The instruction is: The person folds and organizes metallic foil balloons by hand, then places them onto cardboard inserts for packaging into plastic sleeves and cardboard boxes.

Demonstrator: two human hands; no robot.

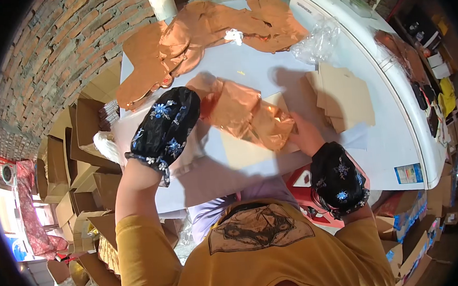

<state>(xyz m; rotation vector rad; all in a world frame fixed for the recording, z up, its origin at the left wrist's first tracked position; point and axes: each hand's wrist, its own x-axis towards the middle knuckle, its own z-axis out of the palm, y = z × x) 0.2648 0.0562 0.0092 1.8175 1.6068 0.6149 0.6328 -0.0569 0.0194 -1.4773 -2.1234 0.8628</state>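
A shiny copper-coloured foil piece (245,110), folded and creased, is stretched at a slant in front of me. My right hand (308,135) grips its right end, with the fingers closed at the edge. At the foil's upper left end is my left hand (202,86), mostly hidden by a black embroidered sleeve cover (166,127); its fingers do not show clearly. Under the foil, partly covered, lies a flat beige card (243,155). A matching black sleeve cover (341,178) is on my right forearm.
More copper-coloured foil (206,26) is heaped along the back of the white table (253,60). Beige cards (344,96) are stacked at the right, below crumpled clear plastic (317,42). A white appliance (387,70) borders the right side. Open cardboard boxes (89,130) crowd the left.
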